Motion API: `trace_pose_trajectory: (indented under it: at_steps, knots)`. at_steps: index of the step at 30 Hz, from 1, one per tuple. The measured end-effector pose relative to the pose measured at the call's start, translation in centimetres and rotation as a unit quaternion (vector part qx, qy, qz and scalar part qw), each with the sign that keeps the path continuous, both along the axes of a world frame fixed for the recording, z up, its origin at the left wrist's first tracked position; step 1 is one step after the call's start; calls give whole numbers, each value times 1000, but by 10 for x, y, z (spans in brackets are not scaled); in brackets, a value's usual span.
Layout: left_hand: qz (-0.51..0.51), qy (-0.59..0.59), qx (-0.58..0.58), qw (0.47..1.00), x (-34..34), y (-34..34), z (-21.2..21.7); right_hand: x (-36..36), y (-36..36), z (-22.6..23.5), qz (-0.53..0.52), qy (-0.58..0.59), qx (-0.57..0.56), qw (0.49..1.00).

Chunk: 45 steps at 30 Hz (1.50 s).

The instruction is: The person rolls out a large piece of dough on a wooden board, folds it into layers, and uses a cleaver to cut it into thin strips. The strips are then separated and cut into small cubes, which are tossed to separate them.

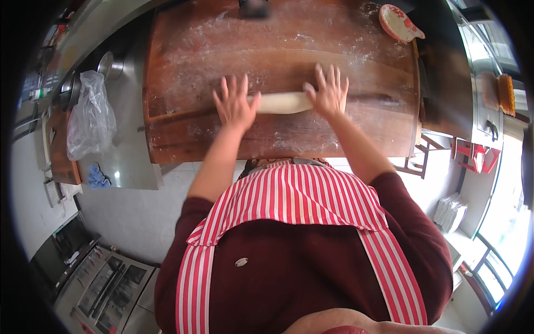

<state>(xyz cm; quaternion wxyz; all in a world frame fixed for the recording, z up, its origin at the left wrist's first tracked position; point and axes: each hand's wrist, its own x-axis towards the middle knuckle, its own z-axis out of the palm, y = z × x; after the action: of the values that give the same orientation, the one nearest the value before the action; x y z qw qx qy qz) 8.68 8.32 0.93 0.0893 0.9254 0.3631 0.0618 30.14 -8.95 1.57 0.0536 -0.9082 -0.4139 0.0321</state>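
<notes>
A pale, smooth, cylindrical dough roll [283,103] is lying on a brown, flour-dusted wooden tabletop [267,67], its long axis running left-right; the bare left hand [236,106] is touching its left end, the bare right hand [329,96] covering its right part, fingers spread, gripping nothing; a round red-and-white bowl [397,23] is sitting beyond, rightward.

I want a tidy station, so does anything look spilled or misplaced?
Two untidy spots: white powder litters the brown wooden board around the pale cylindrical dough, and a blue cloth lies crumpled, not folded, on the grey metal counter.
</notes>
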Motion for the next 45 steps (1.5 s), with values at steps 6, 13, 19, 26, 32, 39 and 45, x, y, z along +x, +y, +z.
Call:
trace_pose_trajectory:
  at_steps: [6, 13, 19, 26, 32, 39, 45]
  knots:
    - [42, -12, -18, 999, 27, 86, -7, 74, 62, -15, -18, 20, 77, 997]
    - [-92, -19, -3, 996, -100, 14, 8, 11, -96, 12, 140, 53, 64, 987]
    - [-143, -43, -41, 988, -102, 2, 16, 44, -152, 5, 165, 64, 87, 980]
    - [-177, -94, -106, 974, -72, -14, 17, 95, -168, 24, 129, 77, 68, 986]
    - [-130, -88, -166, 973, -29, 28, 22, 136, -114, 30, 111, 123, 63, 984]
    - [-136, -66, -183, 972, -42, 16, 40, 137, -118, 45, 131, 179, 40, 974]
    - [-173, -63, -203, 962, -85, -53, 24, 109, -174, 28, 187, 173, -24, 967]
